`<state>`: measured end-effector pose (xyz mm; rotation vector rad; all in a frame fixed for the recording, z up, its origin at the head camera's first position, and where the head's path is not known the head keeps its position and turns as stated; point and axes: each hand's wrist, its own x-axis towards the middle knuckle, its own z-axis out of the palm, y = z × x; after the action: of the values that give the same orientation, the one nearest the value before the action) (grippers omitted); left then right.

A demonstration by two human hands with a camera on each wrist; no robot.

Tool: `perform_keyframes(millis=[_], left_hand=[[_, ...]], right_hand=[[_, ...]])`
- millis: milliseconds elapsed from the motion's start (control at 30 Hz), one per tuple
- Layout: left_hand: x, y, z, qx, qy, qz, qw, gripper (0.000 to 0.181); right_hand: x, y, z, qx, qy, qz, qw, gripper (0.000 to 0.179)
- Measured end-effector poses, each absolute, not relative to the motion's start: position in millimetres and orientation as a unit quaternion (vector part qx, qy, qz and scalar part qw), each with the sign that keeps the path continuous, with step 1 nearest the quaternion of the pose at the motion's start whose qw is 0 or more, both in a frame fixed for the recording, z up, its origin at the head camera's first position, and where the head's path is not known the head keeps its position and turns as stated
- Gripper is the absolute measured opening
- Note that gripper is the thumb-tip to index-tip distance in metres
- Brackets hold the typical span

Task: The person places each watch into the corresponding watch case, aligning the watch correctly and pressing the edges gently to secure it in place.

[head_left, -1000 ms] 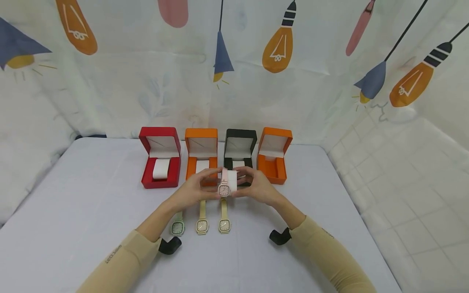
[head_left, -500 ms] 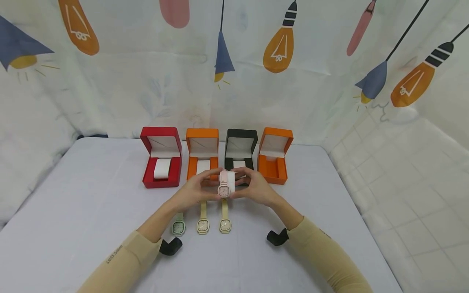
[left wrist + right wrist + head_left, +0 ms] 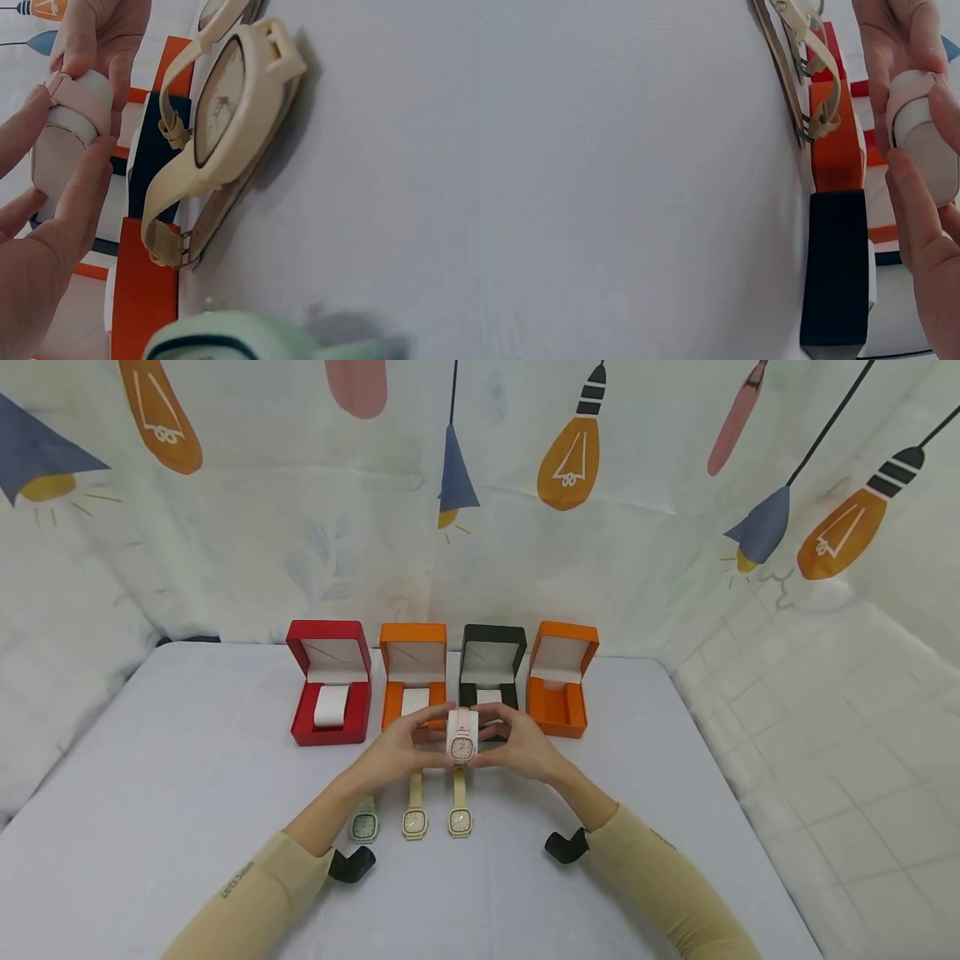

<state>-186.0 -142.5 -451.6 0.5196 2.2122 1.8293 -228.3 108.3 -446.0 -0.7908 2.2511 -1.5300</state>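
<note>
A pink watch is wrapped around a white watch cushion, with its dial toward the head camera. My left hand grips the left side between thumb and fingers. From the right, my right hand pinches the same piece. The left wrist view shows the pink strap running round the white cushion. Below the hands on the table lie a light green watch, a cream watch and another cream watch; my left wrist partly covers the green strap.
Four boxes stand open behind: a red box, an orange box, a black box and a right-hand orange box. White cushions show in the first three; the right-hand one has a bare recess. Black wrist mounts jut from both sleeves.
The pink watch has gone from the cushion's left side to its middle, while the cushion has shifted slightly left. Both hands keep their hold.
</note>
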Motion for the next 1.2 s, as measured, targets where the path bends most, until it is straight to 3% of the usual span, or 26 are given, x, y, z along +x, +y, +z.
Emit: perform_keyframes(millis=[567,1000,1200], left_hand=[[-176.4,-137.6,-453.9,0.208,0.751,0.621,0.081,0.072],[-177.6,-128.4,-456.0,0.256,0.785,0.565,-0.010,0.059],[-176.3,-125.4,-456.8,0.233,0.791,0.566,-0.003,0.057]], right_hand=[[-227.9,114.0,-454.0,-0.282,0.766,-0.548,0.181,0.078],[-232.7,114.4,-453.4,-0.280,0.770,-0.542,0.186,0.073],[-231.3,115.7,-452.8,-0.283,0.770,-0.542,0.183,0.073]])
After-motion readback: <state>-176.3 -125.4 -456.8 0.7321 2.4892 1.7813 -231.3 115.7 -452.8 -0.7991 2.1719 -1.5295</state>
